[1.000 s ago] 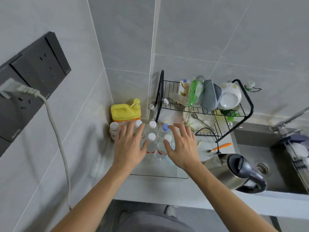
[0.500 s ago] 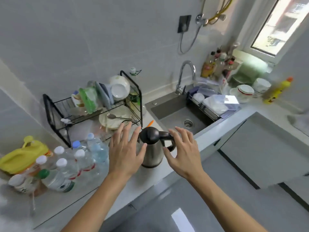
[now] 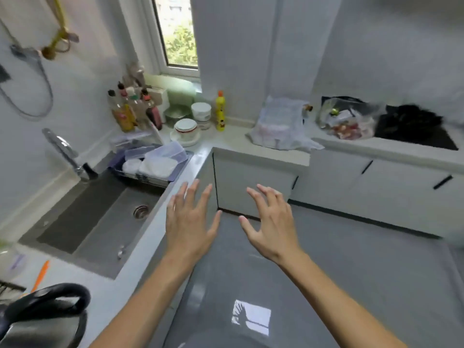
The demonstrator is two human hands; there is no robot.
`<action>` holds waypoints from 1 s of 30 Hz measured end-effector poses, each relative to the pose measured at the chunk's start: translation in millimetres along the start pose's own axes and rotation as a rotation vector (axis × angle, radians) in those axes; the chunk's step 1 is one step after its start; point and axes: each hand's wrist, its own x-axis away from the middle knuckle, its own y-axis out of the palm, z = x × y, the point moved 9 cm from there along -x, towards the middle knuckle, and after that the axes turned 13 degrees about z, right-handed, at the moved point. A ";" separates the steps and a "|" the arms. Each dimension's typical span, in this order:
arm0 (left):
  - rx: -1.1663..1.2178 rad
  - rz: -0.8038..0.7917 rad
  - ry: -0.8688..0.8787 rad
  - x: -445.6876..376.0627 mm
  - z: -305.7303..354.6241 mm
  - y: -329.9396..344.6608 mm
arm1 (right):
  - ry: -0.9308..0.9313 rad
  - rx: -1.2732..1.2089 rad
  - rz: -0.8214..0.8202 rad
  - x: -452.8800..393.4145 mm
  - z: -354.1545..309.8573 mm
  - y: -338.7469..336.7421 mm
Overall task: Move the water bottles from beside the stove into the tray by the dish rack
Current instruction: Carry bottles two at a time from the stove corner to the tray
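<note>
My left hand (image 3: 189, 222) and my right hand (image 3: 270, 226) are both held out in mid-air with fingers spread, holding nothing, over the grey floor in front of the corner cabinet. The black stove (image 3: 416, 133) lies on the counter at the far right. Beside it sits a plastic-wrapped bundle (image 3: 282, 126); whether it holds water bottles I cannot tell. The tray, the dish rack and the bottles in the tray are out of view to the left.
A steel sink (image 3: 95, 222) with a tap (image 3: 67, 154) is at left, a kettle (image 3: 42, 320) at the bottom left. A basket of plastic boxes (image 3: 153, 163) sits on the sink's far edge. Condiment bottles, bowls and a yellow bottle (image 3: 220, 111) stand near the window. A bag of food (image 3: 349, 119) lies next to the stove.
The view has swung right, from the tray of bottles and the dish rack, past the kettle and sink, toward the stove counter. Both hands stay empty and spread throughout.
</note>
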 end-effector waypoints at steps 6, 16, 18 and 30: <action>0.160 -0.075 0.256 -64.7 158.7 93.9 | 0.235 0.096 0.123 -18.6 144.8 -68.2; 0.380 -0.157 0.513 -179.3 396.9 241.2 | 0.502 0.271 0.221 -89.1 369.6 -158.6; 0.424 -0.168 0.543 -204.6 444.3 262.3 | 0.550 0.294 0.236 -102.3 411.7 -177.6; 0.502 -0.190 0.788 -287.9 698.4 371.7 | 0.678 0.374 0.398 -167.6 630.9 -282.1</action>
